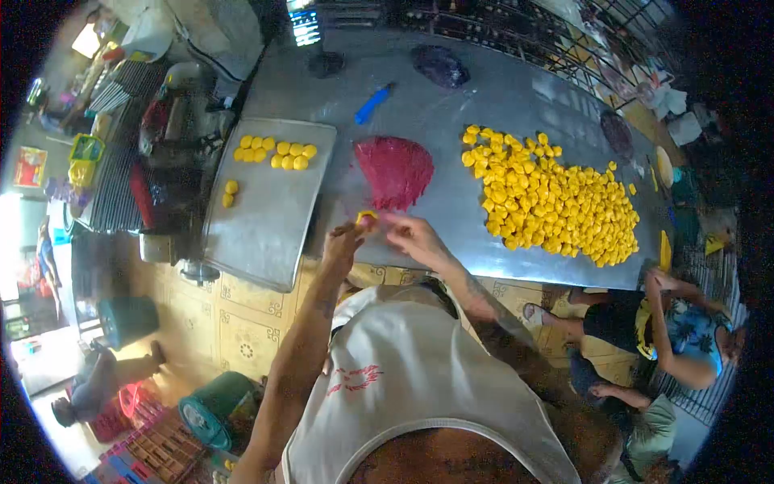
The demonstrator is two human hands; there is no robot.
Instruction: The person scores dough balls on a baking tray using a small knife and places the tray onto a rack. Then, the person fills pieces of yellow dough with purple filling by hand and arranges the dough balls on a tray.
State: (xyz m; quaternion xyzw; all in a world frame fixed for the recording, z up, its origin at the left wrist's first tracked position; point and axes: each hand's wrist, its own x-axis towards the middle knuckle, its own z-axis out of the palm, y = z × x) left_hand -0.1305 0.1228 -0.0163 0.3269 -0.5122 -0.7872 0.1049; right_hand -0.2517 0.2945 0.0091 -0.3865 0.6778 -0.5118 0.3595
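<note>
My left hand (pixel 345 240) is closed around a small piece of yellow dough (pixel 367 218), with some pink filling showing in its middle. Close on its right, my right hand (pixel 415 240) has curled fingers. A blurred pinkish shape lies between the two hands, and I cannot make out what the right fingers hold. Just beyond both hands a flat mound of dark pink filling (pixel 395 168) is spread on the metal table (pixel 451 242). To the right lies a big heap of yellow dough pieces (pixel 556 198). Several round yellow balls (pixel 282 153) sit on the metal tray (pixel 270 218) at left.
A blue-handled tool (pixel 373 105) lies behind the filling. Dark purple wrapped bundles (pixel 440 66) rest at the table's back. A machine (pixel 181 121) stands left of the tray. People are at the right, one person (pixel 685 323) beside the table corner. Green bins (pixel 211 410) stand on the floor.
</note>
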